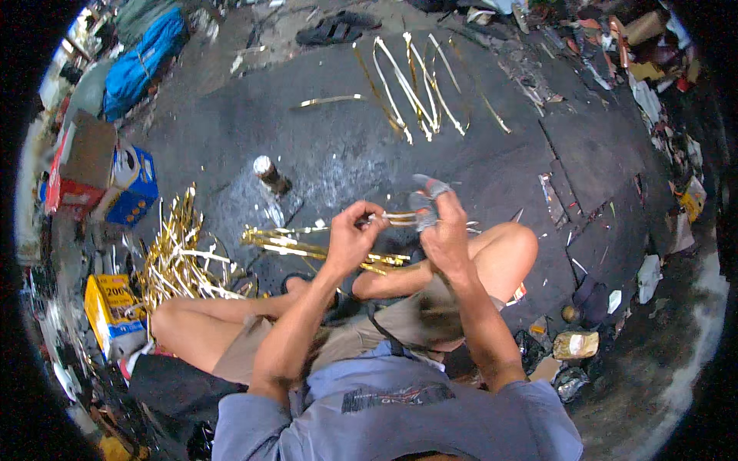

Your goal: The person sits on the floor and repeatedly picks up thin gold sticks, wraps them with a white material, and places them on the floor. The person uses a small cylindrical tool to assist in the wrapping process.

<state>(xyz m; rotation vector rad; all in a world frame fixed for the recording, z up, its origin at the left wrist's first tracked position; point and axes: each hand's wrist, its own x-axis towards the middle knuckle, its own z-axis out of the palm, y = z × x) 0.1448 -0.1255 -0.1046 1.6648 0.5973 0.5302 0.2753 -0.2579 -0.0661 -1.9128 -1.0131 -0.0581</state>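
I note first what cannot be read. The fisheye rim is black and crowds the clutter at the edges into shapes I cannot identify. The near end of the thin, shiny gold metal strip point(396, 219) is hidden inside the left hand point(350, 238), and its far end passes behind the right hand point(440, 230), so I cannot tell its full length. The grey cloth wrappings on the right fingertips point(427, 187) cover the tips; I cannot tell what lies beneath them.

Left hand: fingers curled tight, pinched closed on the strip at about the thumb. Right hand: fingers bent around the strip from above, wrapped tips raised; it appears closed on the strip, though the contact itself is hidden. The strip runs roughly level between the two hands, above the person's crossed bare legs.

Below the hands, a bundle of similar gold strips point(307, 247) lies on the dark, scuffed floor point(346, 154), partly hidden by the left forearm. A loose heap of gold strip offcuts point(175, 257) lies to the left, beside the knee. A row of long bent gold strips point(411, 84) is laid out well apart, farther ahead. A small squat cylinder with a pale top point(269, 174) stands between that row and the hands. A yellow carton point(111, 311) sits at the left.
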